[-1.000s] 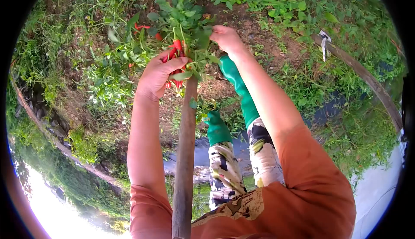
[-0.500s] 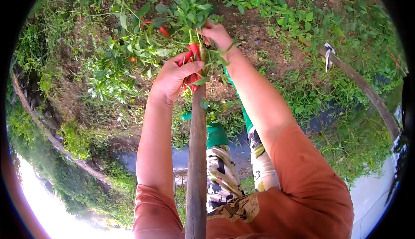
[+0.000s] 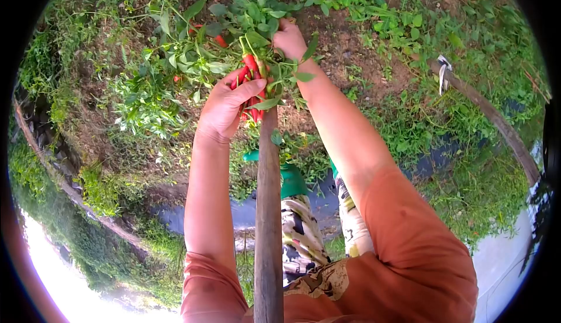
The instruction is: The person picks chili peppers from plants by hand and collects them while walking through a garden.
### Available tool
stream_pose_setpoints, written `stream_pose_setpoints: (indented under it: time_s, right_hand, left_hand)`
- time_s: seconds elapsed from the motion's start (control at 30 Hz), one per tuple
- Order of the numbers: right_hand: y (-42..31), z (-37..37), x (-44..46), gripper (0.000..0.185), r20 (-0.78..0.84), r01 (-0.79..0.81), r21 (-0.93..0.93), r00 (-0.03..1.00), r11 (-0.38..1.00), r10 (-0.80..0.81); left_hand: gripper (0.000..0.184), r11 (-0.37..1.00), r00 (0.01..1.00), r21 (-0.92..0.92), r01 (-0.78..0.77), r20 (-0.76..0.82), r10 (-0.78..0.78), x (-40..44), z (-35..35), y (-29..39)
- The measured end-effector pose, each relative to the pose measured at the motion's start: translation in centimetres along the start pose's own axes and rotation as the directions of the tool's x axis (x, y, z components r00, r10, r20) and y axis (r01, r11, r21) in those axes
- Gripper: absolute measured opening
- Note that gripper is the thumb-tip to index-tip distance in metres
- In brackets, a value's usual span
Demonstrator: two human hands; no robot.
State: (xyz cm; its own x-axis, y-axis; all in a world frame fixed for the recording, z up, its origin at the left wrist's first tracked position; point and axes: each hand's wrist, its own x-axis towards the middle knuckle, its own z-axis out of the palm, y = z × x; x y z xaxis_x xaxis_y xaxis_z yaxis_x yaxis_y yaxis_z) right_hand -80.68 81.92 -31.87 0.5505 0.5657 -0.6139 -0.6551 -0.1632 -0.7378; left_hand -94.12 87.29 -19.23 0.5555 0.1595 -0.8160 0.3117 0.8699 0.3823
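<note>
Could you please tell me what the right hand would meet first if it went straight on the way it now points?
Most likely the green leaves just beyond the fingers of the right hand. Some may already be touching it; this single view leaves the depth unclear.

A pole (image 3: 268, 218) runs from the bottom edge up the middle to peppers (image 3: 250, 63) in the left hand (image 3: 225, 109). The right hand (image 3: 289, 41) is farther up and right, beside leaves (image 3: 257, 10). A boot (image 3: 292, 181) is right of the pole; a cloth strip (image 3: 443, 74) hangs on a bar (image 3: 497, 111) far right.
</note>
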Motion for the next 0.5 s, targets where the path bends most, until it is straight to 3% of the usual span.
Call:
stream_pose_setpoints:
  time_s: [0.03, 0.13, 0.2, 0.27, 0.33, 0.4, 0.5]
  right_hand:
    - [-0.8, -0.6, -0.1, 0.024, 0.033, -0.145, -0.238, 0.987, 0.96, 0.157]
    - [-1.5, -0.7, -0.4, 0.024, 0.086, -0.222, -0.228, 0.965, 0.948, 0.247]
    - [-0.9, -1.7, 0.5, 0.023, 0.17, -0.182, -0.225, 0.96, 0.957, 0.222]
    - [-4.1, -0.3, -0.7, 0.025, 0.058, -0.223, -0.489, 0.956, 0.843, 0.287]
    - [-2.9, -0.3, 0.1, 0.025, 0.062, -0.166, -0.451, 0.974, 0.877, 0.217]
    - [-2.9, -1.1, 0.7, 0.031, 0.082, -0.323, -0.44, 0.915, 0.838, 0.396]
    - [-3.0, -1.5, 0.9, 0.033, 0.121, -0.326, -0.497, 0.892, 0.805, 0.436]
  left_hand:
    - [0.036, 1.0, 1.0, -0.021, -0.001, 0.003, 0.001, 0.1, -0.2, -0.2]
    - [0.036, 1.0, 1.0, -0.009, 0.015, 0.003, -0.015, 0.0, -0.6, -0.4]
    - [0.036, 1.0, 1.0, -0.02, 0.01, 0.006, -0.01, -0.1, -0.6, -0.5]
    - [0.036, 1.0, 1.0, -0.03, 0.007, 0.009, -0.006, -0.2, -0.5, -0.5]
    - [0.037, 0.999, 1.0, -0.038, 0.004, 0.007, -0.003, -0.4, -0.5, -0.2]
    - [0.037, 0.999, 1.0, -0.049, -0.003, 0.004, 0.003, -0.6, -0.4, 0.0]
    - [0.038, 0.998, 1.0, -0.061, -0.008, 0.007, 0.009, -0.5, -0.4, 0.0]
